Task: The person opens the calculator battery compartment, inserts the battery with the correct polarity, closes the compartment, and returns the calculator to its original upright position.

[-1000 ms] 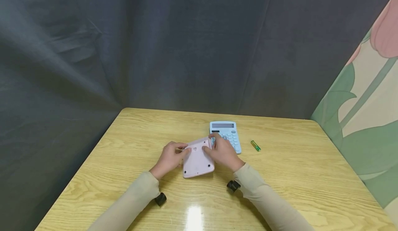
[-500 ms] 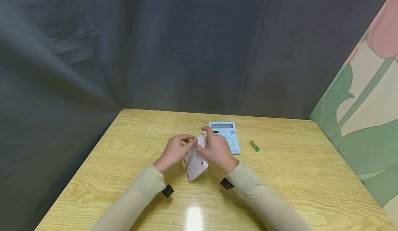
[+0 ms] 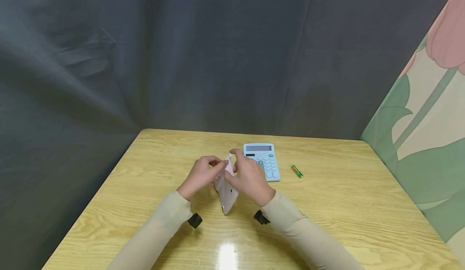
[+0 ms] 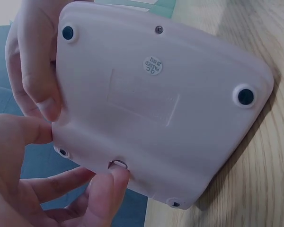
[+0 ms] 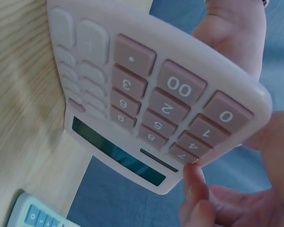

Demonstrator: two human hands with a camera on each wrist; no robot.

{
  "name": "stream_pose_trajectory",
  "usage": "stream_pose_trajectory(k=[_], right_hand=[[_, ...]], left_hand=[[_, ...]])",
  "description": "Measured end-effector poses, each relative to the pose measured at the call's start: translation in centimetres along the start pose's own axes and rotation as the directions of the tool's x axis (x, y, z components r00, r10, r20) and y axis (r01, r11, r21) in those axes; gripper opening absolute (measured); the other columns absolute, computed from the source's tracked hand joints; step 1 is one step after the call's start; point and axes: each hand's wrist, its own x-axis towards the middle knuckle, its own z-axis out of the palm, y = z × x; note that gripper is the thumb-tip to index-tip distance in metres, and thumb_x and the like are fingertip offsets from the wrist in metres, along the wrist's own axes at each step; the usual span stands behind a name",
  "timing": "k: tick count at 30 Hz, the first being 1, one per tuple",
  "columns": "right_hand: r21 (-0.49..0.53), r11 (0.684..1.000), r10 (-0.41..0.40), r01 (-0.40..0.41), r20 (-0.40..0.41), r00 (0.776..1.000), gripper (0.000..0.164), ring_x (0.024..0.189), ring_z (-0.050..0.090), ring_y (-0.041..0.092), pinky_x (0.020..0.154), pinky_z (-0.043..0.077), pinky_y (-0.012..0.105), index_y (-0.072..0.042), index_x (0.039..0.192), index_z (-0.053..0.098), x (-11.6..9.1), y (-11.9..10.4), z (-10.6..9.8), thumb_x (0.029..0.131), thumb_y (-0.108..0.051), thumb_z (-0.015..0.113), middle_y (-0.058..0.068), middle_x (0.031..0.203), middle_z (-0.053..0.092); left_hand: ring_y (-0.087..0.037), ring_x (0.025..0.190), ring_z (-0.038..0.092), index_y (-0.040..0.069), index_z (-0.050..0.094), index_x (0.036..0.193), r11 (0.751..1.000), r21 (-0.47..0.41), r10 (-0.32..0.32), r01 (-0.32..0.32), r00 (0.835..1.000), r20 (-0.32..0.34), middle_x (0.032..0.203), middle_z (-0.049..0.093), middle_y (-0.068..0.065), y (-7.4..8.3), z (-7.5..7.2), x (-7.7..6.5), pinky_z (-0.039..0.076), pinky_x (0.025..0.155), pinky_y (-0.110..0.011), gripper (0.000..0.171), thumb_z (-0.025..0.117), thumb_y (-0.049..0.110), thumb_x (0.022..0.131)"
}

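I log a first calculator point(image 3: 226, 194) between left grip point(image 3: 202, 175) and right grip point(image 3: 250, 179), a second calculator point(image 3: 267, 161) on the desk point(image 3: 345, 205) behind it to the right, a battery point(image 3: 297, 171) right of that, and a curtain point(image 3: 225, 60) behind the desk.

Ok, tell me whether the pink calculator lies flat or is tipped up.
Tipped up: in the head view the pink calculator slants steeply.

Room left of hands point(image 3: 201, 175), blue calculator point(image 3: 270, 162) right
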Motion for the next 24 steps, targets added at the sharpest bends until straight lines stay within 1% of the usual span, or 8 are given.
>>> stream_pose_trajectory(k=[2, 4, 8, 11, 16, 21, 24], right_hand=[[0.014, 1.0, -0.002, 0.002, -0.001, 1.0, 0.056, 0.044, 0.041, 0.005, 0.036, 0.031, 0.02, -0.007, 0.135, 0.053, 0.0, 0.0, 0.0, 0.085, -0.021, 0.075, -0.006, 0.07, 0.058], [0.028, 1.0, -0.005, 0.005, -0.001, 1.0, 0.056, 0.044, 0.041, 0.005, 0.036, 0.031, 0.019, -0.007, 0.135, 0.053, -0.1, -0.1, 0.0, 0.086, -0.023, 0.076, -0.004, 0.074, 0.062], [0.05, 0.999, -0.019, 0.019, -0.002, 1.0, 0.055, 0.043, 0.04, 0.005, 0.036, 0.03, 0.02, -0.007, 0.134, 0.054, -0.2, -0.2, 0.1, 0.086, -0.024, 0.077, 0.001, 0.08, 0.067], [0.055, 0.998, -0.035, 0.035, -0.011, 0.999, 0.055, 0.044, 0.041, 0.004, 0.037, 0.032, 0.02, -0.007, 0.133, 0.056, -0.3, -0.3, 0.2, 0.086, -0.026, 0.077, 0.001, 0.082, 0.068], [0.072, 0.995, -0.068, 0.069, -0.005, 0.998, 0.053, 0.044, 0.04, 0.004, 0.039, 0.033, 0.021, -0.008, 0.131, 0.058, -0.3, -0.5, 0.2, 0.086, -0.029, 0.078, 0.0, 0.084, 0.069], [0.152, 0.983, -0.104, 0.101, 0.015, 0.994, 0.048, 0.048, 0.045, 0.002, 0.042, 0.04, 0.02, -0.009, 0.127, 0.061, -0.3, -0.6, 0.3, 0.086, -0.027, 0.079, 0.001, 0.088, 0.071], [0.196, 0.972, -0.137, 0.128, 0.031, 0.99, 0.044, 0.053, 0.05, 0.002, 0.046, 0.044, 0.019, -0.01, 0.125, 0.063, -0.2, -0.5, 0.6, 0.087, -0.026, 0.079, 0.0, 0.09, 0.071]], left_hand=[[-0.027, 0.076, 0.067, 0.012, 0.072, 0.109, 1.0, -0.017, -0.013, 0.013, 1.0, 0.001, 0.103, 0.064, -0.008, 0.0, -0.1, 0.0, 0.062, 0.066, -0.046, 0.036, 0.06, 0.044, 0.098], [-0.027, 0.077, 0.067, 0.012, 0.072, 0.11, 0.999, -0.025, -0.02, 0.02, 1.0, -0.001, 0.105, 0.064, -0.008, 0.0, -0.1, 0.0, 0.062, 0.067, -0.046, 0.036, 0.061, 0.044, 0.098], [-0.024, 0.075, 0.066, 0.009, 0.071, 0.111, 1.0, -0.024, -0.016, 0.016, 1.0, -0.016, 0.104, 0.065, -0.009, -0.1, -0.2, -0.1, 0.062, 0.065, -0.045, 0.04, 0.064, 0.046, 0.096], [-0.021, 0.072, 0.066, 0.008, 0.07, 0.112, 1.0, -0.015, -0.013, 0.013, 1.0, -0.028, 0.102, 0.066, -0.009, -0.1, -0.2, -0.3, 0.062, 0.063, -0.045, 0.044, 0.067, 0.047, 0.094], [-0.019, 0.069, 0.065, 0.007, 0.069, 0.113, 1.0, 0.003, -0.015, 0.015, 0.998, -0.054, 0.098, 0.067, -0.009, 0.0, -0.3, -0.4, 0.061, 0.06, -0.043, 0.04, 0.068, 0.042, 0.092], [-0.019, 0.068, 0.068, 0.006, 0.068, 0.111, 0.999, -0.028, -0.02, 0.018, 0.997, -0.08, 0.099, 0.067, -0.01, 0.1, -0.5, -0.8, 0.062, 0.06, -0.044, 0.033, 0.064, 0.032, 0.092], [-0.018, 0.065, 0.068, 0.005, 0.067, 0.107, 1.0, -0.024, -0.012, 0.01, 0.995, -0.099, 0.098, 0.066, -0.01, 0.2, -0.6, -1.1, 0.062, 0.06, -0.044, 0.028, 0.062, 0.027, 0.091]])
